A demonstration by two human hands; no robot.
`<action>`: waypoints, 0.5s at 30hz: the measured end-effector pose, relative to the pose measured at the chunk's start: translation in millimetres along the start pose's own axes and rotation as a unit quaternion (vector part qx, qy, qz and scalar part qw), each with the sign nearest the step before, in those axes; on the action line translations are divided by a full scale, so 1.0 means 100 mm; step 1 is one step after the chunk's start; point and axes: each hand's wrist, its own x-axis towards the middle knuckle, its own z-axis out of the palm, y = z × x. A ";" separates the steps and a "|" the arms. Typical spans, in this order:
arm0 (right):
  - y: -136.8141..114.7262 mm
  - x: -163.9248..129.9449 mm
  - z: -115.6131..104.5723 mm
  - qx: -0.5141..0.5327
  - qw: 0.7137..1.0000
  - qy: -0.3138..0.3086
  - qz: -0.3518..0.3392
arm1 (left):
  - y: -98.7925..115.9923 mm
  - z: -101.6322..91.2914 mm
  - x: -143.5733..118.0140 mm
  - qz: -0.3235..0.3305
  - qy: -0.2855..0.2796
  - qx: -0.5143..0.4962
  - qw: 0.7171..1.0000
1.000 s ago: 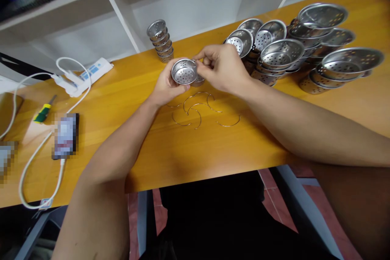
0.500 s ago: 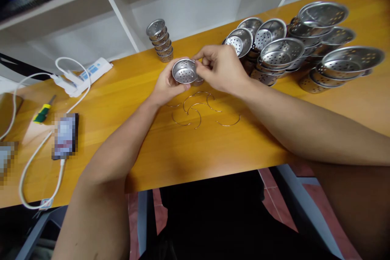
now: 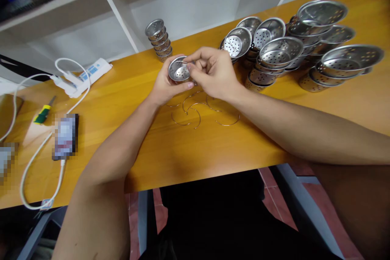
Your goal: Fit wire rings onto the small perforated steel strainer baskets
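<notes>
Your left hand point(image 3: 164, 85) cups perforated steel cup point(image 3: 179, 70) above surface point(image 3: 189, 146); your right hand point(image 3: 213, 71) pinches thin wire at cup rim, 12 o'clock of loose wire rings point(image 3: 195, 109); risk, as I judge: wire springs free if pinch slackens, cup tilts, drops onto rings.

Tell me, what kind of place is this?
Probably a small workshop or assembly bench. A heap of perforated steel strainer cups lies on a wooden table with loose wire rings and a screwdriver, while both hands hold one strainer cup.
</notes>
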 end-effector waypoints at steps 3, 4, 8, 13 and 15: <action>0.02 0.10 -0.08 0.010 1.000 0.024 -0.017 | -0.08 -0.03 0.00 -0.002 0.007 0.005 1.000; 0.05 0.14 -0.12 0.012 0.999 0.033 -0.024 | -0.09 -0.05 -0.01 -0.004 0.004 0.002 1.000; 0.17 0.27 -0.23 0.016 0.998 0.041 -0.034 | -0.10 -0.10 -0.02 -0.014 -0.007 -0.017 1.000; 0.17 0.19 -0.17 0.017 0.999 0.014 -0.029 | 0.03 -0.05 -0.03 -0.062 -0.008 -0.058 0.996; 0.11 0.13 -0.14 0.011 1.000 0.006 -0.021 | 0.07 -0.03 -0.03 -0.068 -0.009 -0.071 0.995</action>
